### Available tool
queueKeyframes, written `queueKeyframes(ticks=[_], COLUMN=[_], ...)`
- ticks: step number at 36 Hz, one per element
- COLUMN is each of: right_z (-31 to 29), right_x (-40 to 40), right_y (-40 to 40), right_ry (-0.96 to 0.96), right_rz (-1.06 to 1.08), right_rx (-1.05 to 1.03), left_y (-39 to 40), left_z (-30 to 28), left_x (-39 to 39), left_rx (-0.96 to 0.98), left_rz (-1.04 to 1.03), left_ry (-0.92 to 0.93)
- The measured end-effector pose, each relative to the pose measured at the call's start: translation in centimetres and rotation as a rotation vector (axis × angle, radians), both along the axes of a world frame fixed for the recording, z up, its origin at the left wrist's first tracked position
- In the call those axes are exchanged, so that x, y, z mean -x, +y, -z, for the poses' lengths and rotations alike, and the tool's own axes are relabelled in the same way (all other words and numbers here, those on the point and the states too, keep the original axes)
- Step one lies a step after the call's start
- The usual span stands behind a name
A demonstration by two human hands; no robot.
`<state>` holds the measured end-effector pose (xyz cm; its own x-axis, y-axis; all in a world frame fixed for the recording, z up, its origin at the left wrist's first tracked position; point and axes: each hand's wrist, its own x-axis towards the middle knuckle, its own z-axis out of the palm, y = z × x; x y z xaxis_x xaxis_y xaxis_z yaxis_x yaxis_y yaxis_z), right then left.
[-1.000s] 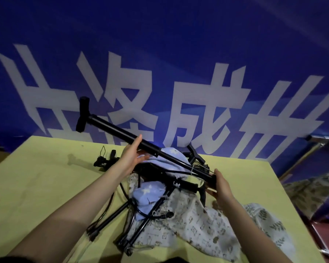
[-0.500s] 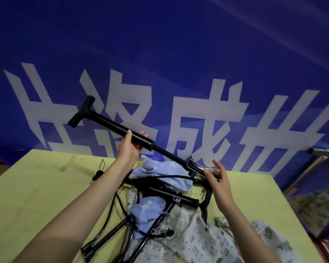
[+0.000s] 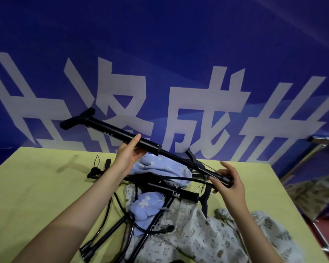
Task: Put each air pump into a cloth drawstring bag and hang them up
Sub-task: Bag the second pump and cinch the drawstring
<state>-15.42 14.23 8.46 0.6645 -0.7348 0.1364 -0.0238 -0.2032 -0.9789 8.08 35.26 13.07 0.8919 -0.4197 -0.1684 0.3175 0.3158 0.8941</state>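
1. Nearest: cream printed cloth bag (image 3: 194,242) spread flat on the yellow-green table (image 3: 32,186); leaf-print cloth bag (image 3: 273,228) just right of it, near the table's right edge.
2. On top of the cream bag: tangle of black air pumps (image 3: 171,192) with hoses, shafts crossing; light blue star-print bag (image 3: 160,168) bunched among them, part over, part under the shafts.
3. Right hand (image 3: 228,185) curled round the lower end of the lifted air pump (image 3: 141,143); index finger sticks up, others wrap the base.
4. Left hand (image 3: 127,156) grips that same pump mid-barrel from below, thumb up along the tube; hands well apart, one at each end of the grip span.
5. Lifted pump held clear above the pile, tilted; T-handle (image 3: 77,118) at upper left, base at lower right; hose hangs from the base back into the pile.
6. Small black clip with wire loop (image 3: 96,168) on the table left of the pile.
7. Far: blue banner (image 3: 179,54) with large white characters behind the table; metal frame (image 3: 311,149) at right edge.
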Motion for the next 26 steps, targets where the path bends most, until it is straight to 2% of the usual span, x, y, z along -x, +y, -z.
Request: queueKeyframes(ticks=[9, 16, 26], right_z=[-0.1, 0.1, -0.6], right_x=[-0.2, -1.0, -1.7], right_y=[-0.1, -0.4, 1.2], right_ry=[-0.021, -0.025, -0.001], right_rz=[0.195, 0.199, 0.135], right_rx=[-0.236, -0.499, -0.559], left_y=[0.2, 0.0, -0.4], left_z=[1.9, 2.6, 3.7], left_x=[1.0, 2.0, 4.2], left_rx=[-0.081, -0.074, -0.141], left_rz=[0.052, 0.071, 0.157], left_ry=[0.02, 0.037, 0.057])
